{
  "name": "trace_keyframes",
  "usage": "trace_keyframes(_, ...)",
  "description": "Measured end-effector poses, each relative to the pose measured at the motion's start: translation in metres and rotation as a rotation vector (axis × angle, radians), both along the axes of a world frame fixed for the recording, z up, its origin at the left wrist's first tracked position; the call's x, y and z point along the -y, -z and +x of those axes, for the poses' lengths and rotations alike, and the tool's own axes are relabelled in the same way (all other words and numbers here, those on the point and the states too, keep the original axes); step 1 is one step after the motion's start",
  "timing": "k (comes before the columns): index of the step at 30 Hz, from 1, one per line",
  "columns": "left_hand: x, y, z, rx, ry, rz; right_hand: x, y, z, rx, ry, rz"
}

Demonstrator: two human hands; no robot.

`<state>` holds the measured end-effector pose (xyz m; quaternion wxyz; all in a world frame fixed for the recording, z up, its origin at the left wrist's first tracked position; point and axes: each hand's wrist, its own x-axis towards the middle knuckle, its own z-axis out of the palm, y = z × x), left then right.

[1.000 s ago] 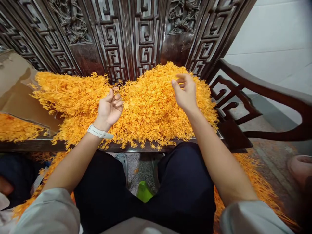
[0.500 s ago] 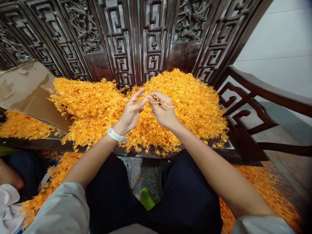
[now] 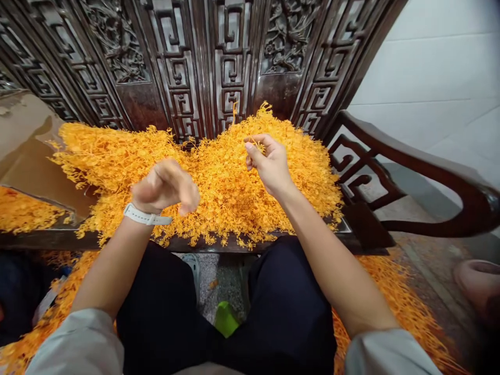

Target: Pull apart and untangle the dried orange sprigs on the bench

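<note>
Here the right hand (image 3: pixel 271 164) hovers at light, springy-looking orange sprigs (image 3: pixel 234 208) heaped on the surface (image 3: pixel 31 240), fingers (image 3: pixel 269 140) nearly together, grip impossible to tell, the left hand (image 3: pixel 166 185) loosely curled, apparently empty; a gentle stem pinch should limit tangling.

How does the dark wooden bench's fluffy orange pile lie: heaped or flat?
Heaped: the orange pile rises, hiding part of the carved wooden backrest.

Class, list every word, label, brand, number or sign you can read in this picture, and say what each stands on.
None: no readable text shows anywhere.
The cardboard and white wrist strap show no lettering.
The carved bench back bears scrollwork, not words.
The orange sprigs carry no visible tags.
</note>
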<state>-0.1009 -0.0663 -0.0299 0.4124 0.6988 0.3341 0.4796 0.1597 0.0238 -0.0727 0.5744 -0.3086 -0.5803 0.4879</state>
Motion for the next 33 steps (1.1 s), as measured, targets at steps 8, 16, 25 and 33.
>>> trace_keyframes(8,-0.031,0.04,0.054,0.123,-0.269,0.047,0.026,-0.009,-0.022,0.118,-0.351,-0.021)
trace_keyframes(16,-0.022,0.048,0.072,0.219,-0.375,0.086,0.03,0.0,-0.043,0.031,-0.117,0.004)
trace_keyframes(25,-0.002,0.008,0.064,0.502,-0.194,-0.166,-0.041,0.002,0.012,-0.007,-0.017,0.088)
trace_keyframes(33,-0.022,0.033,0.037,0.195,-0.245,-0.154,-0.05,0.029,0.023,0.419,0.309,0.276)
